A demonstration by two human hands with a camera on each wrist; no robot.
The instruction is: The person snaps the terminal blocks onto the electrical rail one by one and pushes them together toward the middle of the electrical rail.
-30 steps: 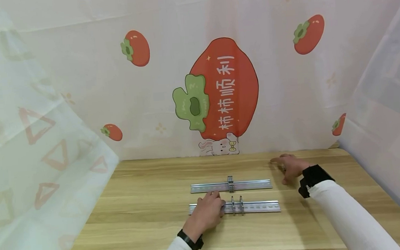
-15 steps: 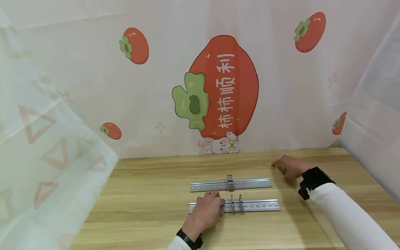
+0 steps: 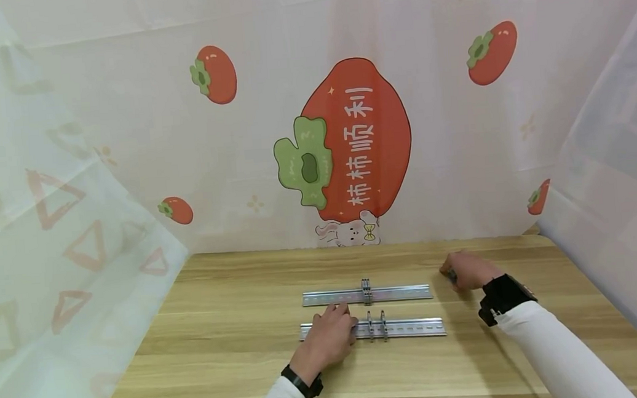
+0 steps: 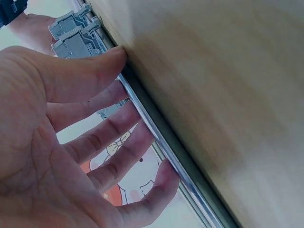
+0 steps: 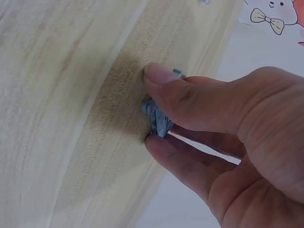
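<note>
Two metal rails lie side by side on the wooden table point(image 3: 228, 328). The near rail point(image 3: 411, 327) carries two grey clip blocks point(image 3: 376, 325); the far rail point(image 3: 336, 297) carries one grey block point(image 3: 366, 290). My left hand point(image 3: 328, 340) rests on the near rail's left end, fingers straight along it point(image 4: 137, 118). My right hand point(image 3: 464, 270) is at the far right of the table, beyond the far rail's end. Its thumb and fingers pinch a small grey clip block point(image 5: 159, 118) just above the tabletop point(image 5: 71, 95).
A printed cloth with a big red fruit point(image 3: 356, 141) hangs behind the table. Sheer curtains close off the left side point(image 3: 61, 254) and the right side point(image 3: 617, 190). Bare wood lies left of the rails and along the front edge.
My right hand, flat and reaching a second ago, has drawn back slightly and curled its fingers round a small grey block. The left hand has stayed on the near rail.
</note>
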